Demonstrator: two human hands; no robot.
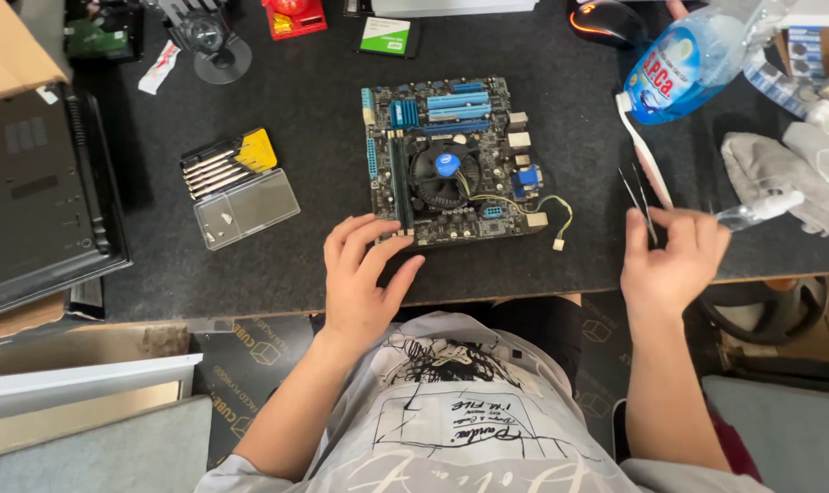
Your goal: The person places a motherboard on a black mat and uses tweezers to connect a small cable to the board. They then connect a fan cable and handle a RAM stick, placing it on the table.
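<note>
While my left hand (364, 274) lies flat and empty on the board's (446, 160) lower-left corner at frame centre, my right hand (670, 260) pinches tweezers (641, 196) pointing up-frame, well right of it.

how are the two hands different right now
The left hand lies open and flat, fingers spread on the near edge of the circuit board. The right hand is closed around thin tweezers, off to the side of the board and not touching it. Both hands are bare and rest at the front edge of the dark table.
</note>
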